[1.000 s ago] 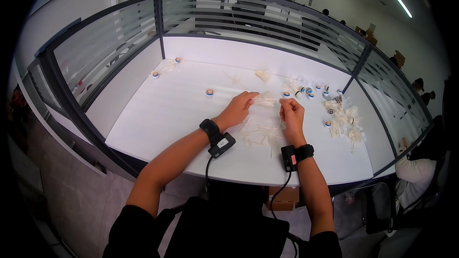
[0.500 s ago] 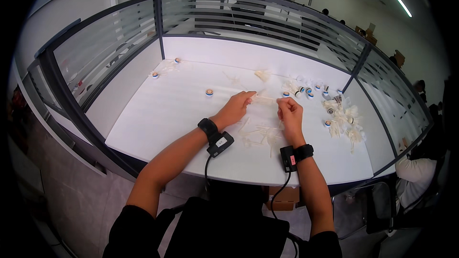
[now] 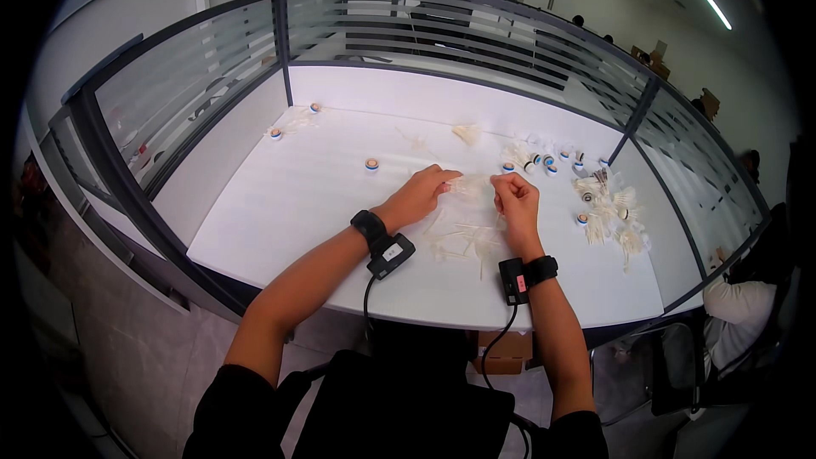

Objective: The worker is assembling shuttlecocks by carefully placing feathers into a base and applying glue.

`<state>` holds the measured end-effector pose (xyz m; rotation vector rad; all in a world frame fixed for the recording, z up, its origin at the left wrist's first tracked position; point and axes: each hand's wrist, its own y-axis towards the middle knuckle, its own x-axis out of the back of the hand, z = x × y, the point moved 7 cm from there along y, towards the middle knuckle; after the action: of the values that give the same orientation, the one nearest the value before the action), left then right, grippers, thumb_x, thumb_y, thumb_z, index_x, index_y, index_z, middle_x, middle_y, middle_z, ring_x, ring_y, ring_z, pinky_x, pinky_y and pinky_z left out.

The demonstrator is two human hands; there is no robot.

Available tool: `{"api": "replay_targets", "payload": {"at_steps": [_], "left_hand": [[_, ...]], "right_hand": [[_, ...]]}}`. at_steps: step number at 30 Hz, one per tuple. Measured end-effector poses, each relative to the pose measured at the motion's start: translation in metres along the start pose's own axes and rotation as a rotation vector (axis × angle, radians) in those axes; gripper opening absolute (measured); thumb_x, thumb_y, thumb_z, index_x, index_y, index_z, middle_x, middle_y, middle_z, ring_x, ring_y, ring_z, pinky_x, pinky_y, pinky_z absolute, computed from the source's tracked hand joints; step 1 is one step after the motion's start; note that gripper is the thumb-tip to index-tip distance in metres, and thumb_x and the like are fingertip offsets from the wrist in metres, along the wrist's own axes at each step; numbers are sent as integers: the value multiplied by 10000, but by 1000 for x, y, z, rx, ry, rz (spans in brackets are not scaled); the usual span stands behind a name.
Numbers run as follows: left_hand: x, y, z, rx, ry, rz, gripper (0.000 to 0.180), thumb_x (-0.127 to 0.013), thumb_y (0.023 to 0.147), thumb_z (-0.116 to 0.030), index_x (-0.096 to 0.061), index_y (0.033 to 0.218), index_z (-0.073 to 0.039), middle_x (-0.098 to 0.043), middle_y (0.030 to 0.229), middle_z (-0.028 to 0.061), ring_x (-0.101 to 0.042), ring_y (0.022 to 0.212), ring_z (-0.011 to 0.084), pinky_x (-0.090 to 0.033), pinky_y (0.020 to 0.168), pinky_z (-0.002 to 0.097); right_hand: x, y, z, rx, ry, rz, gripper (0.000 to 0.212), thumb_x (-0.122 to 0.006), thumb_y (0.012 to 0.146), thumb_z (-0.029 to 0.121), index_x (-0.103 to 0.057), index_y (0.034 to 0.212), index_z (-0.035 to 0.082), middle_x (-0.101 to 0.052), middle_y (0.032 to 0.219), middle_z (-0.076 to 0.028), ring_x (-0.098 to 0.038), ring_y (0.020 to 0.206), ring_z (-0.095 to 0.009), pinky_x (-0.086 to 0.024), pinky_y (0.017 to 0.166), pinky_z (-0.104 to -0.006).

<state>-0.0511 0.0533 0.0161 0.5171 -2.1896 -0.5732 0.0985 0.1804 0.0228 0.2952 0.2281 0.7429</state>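
My left hand [image 3: 421, 194] reaches over the white table with thumb and fingers drawn together on pale, fanned shuttlecock feathers [image 3: 470, 188]. To their right, my right hand [image 3: 517, 202] has its fingers curled into a pinch at the other side of these feathers; what lies inside the pinch is too small to make out. Loose feather pieces [image 3: 463, 242] are scattered on the table between my wrists. Beyond my left hand stands a shuttlecock cork [image 3: 371, 165] with a blue and white band. Another cork [image 3: 508, 167] lies just beyond my right hand.
A pile of feathered shuttlecocks [image 3: 616, 208] covers the table's right side, with several corks [image 3: 549, 162] behind. Two corks [image 3: 276, 134] and feather bits lie far left. A feather bunch [image 3: 465, 133] sits near the back panel. Partitions [image 3: 459, 102] enclose the table [image 3: 280, 212]. Someone's sleeve [image 3: 739, 302] shows at right.
My left hand has turned slightly and its fingers reach a little further right. The feathers between my hands now look more spread out. My right hand has barely moved.
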Motion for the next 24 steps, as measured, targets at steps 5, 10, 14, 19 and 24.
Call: {"api": "replay_targets", "payload": {"at_steps": [5,10,14,19,24], "left_hand": [[3,0,2,-15,12,-56,310,-553,990,-13,-615,1293,-32,-626,1033,195,-606,942,362,-485,850,415],[7,2,1,-10,-18,-124,281,-511,1029,-73,-602,1286,-2,-623,1019,187,-607,930,343,-484,856,407],[5,4,-1,11,-7,-115,292,-499,1042,-100,-581,1301,7,-608,1010,176,-598,921,315,-477,861,388],[6,2,5,41,5,-134,329,-500,1032,-120,-575,1328,1,-584,1025,167,-582,934,296,-469,856,378],[4,0,5,45,20,-114,364,-499,1017,-133,-570,1348,1,-565,1020,170,-573,935,296,-468,857,371]], "right_hand": [[-2,0,0,2,-25,5,160,-705,941,151,-683,851,20,-540,621,49,-439,537,-31,-313,508,-219],[-4,0,-5,18,-88,52,142,-684,951,145,-677,856,39,-530,643,61,-440,553,-32,-308,508,-219],[-1,1,-7,30,-64,26,177,-709,942,165,-673,826,37,-554,626,53,-436,531,-24,-314,499,-213],[-4,1,-6,48,-123,40,189,-718,936,176,-667,812,43,-556,630,59,-436,531,-16,-318,494,-212],[-1,2,-10,69,-168,2,205,-722,934,186,-662,800,44,-556,632,65,-440,538,-8,-319,491,-210]]}}
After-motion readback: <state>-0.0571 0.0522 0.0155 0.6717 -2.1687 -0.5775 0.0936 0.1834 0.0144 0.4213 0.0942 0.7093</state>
